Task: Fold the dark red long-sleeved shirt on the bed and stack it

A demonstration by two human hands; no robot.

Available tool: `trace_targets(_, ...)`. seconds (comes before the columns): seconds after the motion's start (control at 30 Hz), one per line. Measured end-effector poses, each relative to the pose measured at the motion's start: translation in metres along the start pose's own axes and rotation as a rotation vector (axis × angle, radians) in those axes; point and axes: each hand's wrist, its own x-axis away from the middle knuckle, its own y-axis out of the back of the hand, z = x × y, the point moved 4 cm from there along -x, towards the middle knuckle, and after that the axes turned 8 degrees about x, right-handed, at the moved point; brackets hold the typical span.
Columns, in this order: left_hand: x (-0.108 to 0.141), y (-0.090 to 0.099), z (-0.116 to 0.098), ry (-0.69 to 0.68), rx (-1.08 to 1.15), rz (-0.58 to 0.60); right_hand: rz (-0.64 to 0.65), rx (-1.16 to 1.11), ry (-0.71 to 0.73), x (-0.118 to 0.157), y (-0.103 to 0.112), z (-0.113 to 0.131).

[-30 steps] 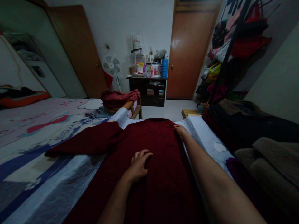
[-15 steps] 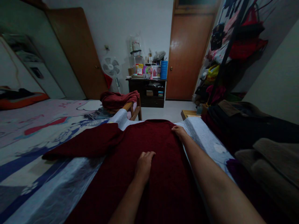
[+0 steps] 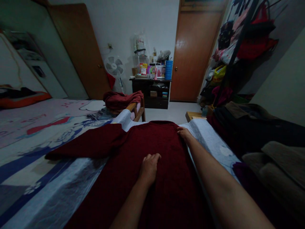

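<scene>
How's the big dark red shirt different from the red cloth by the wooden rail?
The shirt is spread out, but the cloth is bunched up. The shirt is a darker red; the cloth is lighter. Both are reddish fabric.

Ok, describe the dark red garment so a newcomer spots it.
On the pale blue bedding, the dark red garment lies beneath the left hand and right hand. Unlike the bunched brick-red cloth beyond, it is spread flat, one sleeve outstretched.
</scene>
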Motion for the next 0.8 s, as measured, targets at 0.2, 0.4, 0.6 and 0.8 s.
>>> trace_targets(0.2, -0.0022, -0.0029, 0.0015, -0.007, 0.014, -0.006, -0.037, 0.032, -0.039, -0.0005, -0.0018, -0.0001)
trace_targets(0.4, -0.0027, -0.0042, 0.0027, -0.042, 0.003, 0.012, -0.061, 0.02, -0.028, -0.0023, -0.002, 0.0017)
trace_targets(0.6, 0.0004, -0.0034, 0.0034, -0.095, -0.026, 0.098, -0.057, 0.004, 0.015, -0.003, -0.0004, 0.001)
trace_targets(0.8, 0.005, -0.0004, 0.0032, -0.143, 0.054, 0.09, -0.078, 0.044, 0.075, -0.0042, -0.0026, -0.0003)
